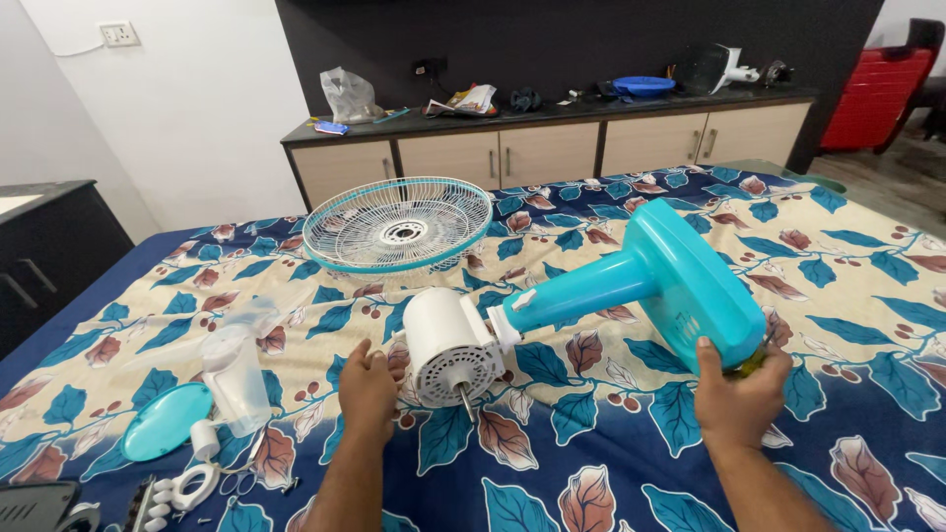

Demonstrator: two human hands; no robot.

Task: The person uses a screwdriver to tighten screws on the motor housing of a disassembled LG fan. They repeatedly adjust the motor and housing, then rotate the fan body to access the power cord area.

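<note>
Fan body lies on its side mid-bed on the leaf-print bedspread: white motor housing left, bare shaft toward the viewer, teal base right. Grille is off, far left; blade, teal cap and small parts near left. Judged: stripped down. Left hand curls against the motor; right hand grasps the base's near edge.

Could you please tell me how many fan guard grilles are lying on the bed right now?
1. The single round guard grille lies flat on the leaf-patterned bedsheet, beyond the white motor housing by the left hand. A second one may be out of view.
</note>
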